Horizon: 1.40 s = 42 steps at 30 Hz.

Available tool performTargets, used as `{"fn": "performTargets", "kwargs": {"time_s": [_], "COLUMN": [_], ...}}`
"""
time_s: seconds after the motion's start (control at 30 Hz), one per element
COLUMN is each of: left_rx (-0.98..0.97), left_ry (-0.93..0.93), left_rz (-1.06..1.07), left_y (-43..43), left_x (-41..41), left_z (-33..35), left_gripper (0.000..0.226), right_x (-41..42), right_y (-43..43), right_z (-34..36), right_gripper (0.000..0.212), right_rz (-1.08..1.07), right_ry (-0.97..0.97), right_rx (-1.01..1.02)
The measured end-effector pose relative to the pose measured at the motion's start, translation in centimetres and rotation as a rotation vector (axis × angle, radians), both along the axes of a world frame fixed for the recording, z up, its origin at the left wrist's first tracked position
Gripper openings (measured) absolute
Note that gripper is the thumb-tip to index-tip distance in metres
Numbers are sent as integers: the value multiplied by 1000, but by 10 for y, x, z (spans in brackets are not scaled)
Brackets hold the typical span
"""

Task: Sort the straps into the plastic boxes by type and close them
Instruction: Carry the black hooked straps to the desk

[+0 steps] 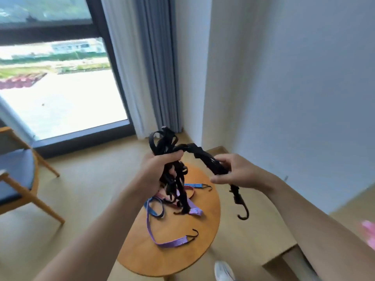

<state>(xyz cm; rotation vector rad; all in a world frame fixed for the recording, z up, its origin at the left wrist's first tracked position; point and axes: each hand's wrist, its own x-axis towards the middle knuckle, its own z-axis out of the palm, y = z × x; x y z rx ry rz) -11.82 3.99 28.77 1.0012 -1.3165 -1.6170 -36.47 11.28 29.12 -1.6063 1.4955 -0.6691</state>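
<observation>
A tall window (60, 88) in a dark frame fills the left side, bright with daylight; outside lie pale paving, a green strip and a low building. Grey-blue and white curtains (150, 67) hang at its right edge, reaching the floor (85, 189), which is light tan wood. A plain white wall (294, 78) juts forward on the right. A wooden chair (18, 175) with a blue seat stands at left. A round wooden counter (172, 258) sits in the middle, a low wooden ledge (280, 254) near it.
</observation>
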Motion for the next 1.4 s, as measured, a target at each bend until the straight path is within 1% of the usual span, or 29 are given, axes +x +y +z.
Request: {"fn": "performTargets", "kwargs": {"time_s": [0.07,0.17,0.27,0.37,0.43,0.53,0.63,0.67,0.7,0.8,0.83,0.9,1.0,1.1,1.2,1.3,1.4], "left_rx": [11,-35,-60,-75,-79,-49,-33,-27,-16,31,48,72,105,134,201,277,335], "left_ry": [47,31,-7,-39,-52,-77,-149,-171,-193,-237,-247,-285,-331,-361,-401,-468,-547], "left_rz": [-96,-254,-398,-547,-616,-653,-677,-691,-697,-689,-683,-676,-726,-845,-956,-1029,-1075], "left_y": [12,37,65,94,115,147,184,198,211,253,267,297,347,409,471,523,560], "left_x": [-24,-65,-108,-151,-177,-217,-257,-270,-283,-322,-336,-362,-401,-439,-472,-496,-517], "left_z": [7,17,29,37,40,41,34,29,25,11,7,-1,-18,-33,-44,-52,-56], "left_gripper": [20,25,26,22,21,20,20,18,18,20,20,18,20,22,23,25,26], "right_x": [-9,-13,-16,-34,-57,-99,-140,-152,-163,-188,-194,-207,-224,-235,-241,-247,-258], "right_y": [27,63,96,135,168,230,303,326,348,410,430,471,530,586,637,681,714], "right_z": [-10,-18,-25,-32,-35,-39,-42,-42,-42,-41,-41,-43,-47,-52,-64,-71,-74], "right_gripper": [35,43,37,33,25,23,16,14,16,39,43,40,36,21,13,13,18], "right_rz": [-92,-183,-232,-341,-416,-534,-635,-663,-687,-725,-743,-855,-1135,-1284,-1459,-1590,-1690], "right_ry": [-48,-190,-256,-329,-324,-430,-559,-567,-546,-413,-355,-244,-162,-86,-144,-163,-140], "right_rx": [20,-26,-90,-62,-36,-2,-33,-41,-40,15,29,8,-154,-230,-215,-165,-110]}}
